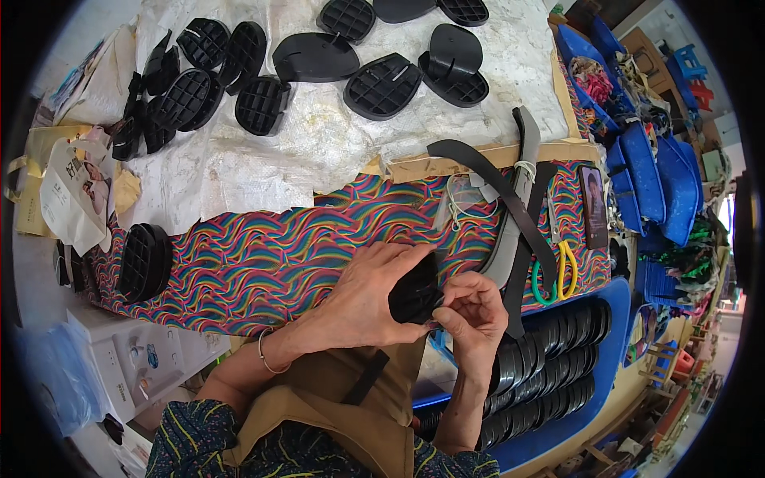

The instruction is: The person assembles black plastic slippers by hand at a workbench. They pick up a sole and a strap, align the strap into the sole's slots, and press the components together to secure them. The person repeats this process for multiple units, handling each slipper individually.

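My left hand (362,295) wraps around a black moulded sole piece (414,293), holding it over the near edge of the table. My right hand (474,307) pinches at the piece's right edge with thumb and fingers. What the fingertips grip there is too small to tell. Both hands sit above a multicoloured wavy-patterned sheet (263,255) that covers the table's front.
Several black sole pieces (382,84) lie on white sheeting at the back, with a stack (143,261) at the left. Black and grey straps (510,207), scissors (558,271) and a phone (594,205) lie at right. A blue tray (613,342) holds rows of black pieces.
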Tool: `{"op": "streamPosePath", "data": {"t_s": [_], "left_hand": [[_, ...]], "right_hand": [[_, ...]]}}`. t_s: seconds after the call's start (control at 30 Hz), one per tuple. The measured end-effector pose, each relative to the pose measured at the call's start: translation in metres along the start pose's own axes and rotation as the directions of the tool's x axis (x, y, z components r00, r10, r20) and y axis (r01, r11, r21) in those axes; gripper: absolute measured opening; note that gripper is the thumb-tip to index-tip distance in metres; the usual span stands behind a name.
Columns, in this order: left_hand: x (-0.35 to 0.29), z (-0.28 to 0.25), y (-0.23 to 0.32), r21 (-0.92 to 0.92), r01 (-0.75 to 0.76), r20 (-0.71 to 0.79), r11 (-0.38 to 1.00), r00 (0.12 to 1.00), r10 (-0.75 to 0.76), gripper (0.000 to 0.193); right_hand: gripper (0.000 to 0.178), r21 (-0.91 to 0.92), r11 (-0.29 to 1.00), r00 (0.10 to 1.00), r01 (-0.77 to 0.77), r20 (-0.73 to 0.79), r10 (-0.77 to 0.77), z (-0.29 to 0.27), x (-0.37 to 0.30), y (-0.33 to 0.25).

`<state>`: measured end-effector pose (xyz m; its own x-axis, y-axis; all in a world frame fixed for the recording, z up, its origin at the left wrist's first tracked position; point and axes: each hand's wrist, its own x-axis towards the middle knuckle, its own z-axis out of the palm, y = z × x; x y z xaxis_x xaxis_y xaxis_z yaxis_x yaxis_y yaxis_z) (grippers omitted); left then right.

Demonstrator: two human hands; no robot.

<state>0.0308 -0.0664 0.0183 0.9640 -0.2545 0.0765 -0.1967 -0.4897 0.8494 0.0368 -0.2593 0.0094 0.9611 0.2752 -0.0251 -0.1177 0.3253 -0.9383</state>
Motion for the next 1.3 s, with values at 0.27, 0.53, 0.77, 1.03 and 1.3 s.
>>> {"op": "streamPosePath", "data": {"t_s": [0.27,0.53,0.77,1.03,1.3], "left_hand": [[0.0,0.002,0.002,0.049,0.001,-0.011,0.999,1.0,0.0,0.091],[0.0,0.004,0.006,0.009,0.037,-0.047,0.999,0.998,-0.036,0.088],[0.002,-0.003,0.004,-0.011,0.053,-0.049,0.999,0.997,-0.053,0.089],[0.003,-0.001,0.009,0.046,0.058,-0.037,0.997,0.998,-0.056,0.087],[0.003,0.002,0.002,0.082,-0.043,-0.056,0.996,0.997,0.047,0.09]], "right_hand": [[0.045,0.102,0.992,0.997,-0.069,0.041,0.065,-0.008,-0.001,-0.002],[0.038,-0.095,0.995,0.968,0.027,-0.247,-0.05,-0.016,0.0,-0.016],[0.044,-0.321,0.942,0.97,0.096,-0.183,-0.162,0.019,-0.007,0.0],[0.036,-0.412,0.909,0.99,0.064,-0.092,-0.111,0.008,-0.007,-0.011],[0.034,-0.141,0.986,0.995,-0.092,0.034,0.097,-0.002,-0.004,-0.017]]}}
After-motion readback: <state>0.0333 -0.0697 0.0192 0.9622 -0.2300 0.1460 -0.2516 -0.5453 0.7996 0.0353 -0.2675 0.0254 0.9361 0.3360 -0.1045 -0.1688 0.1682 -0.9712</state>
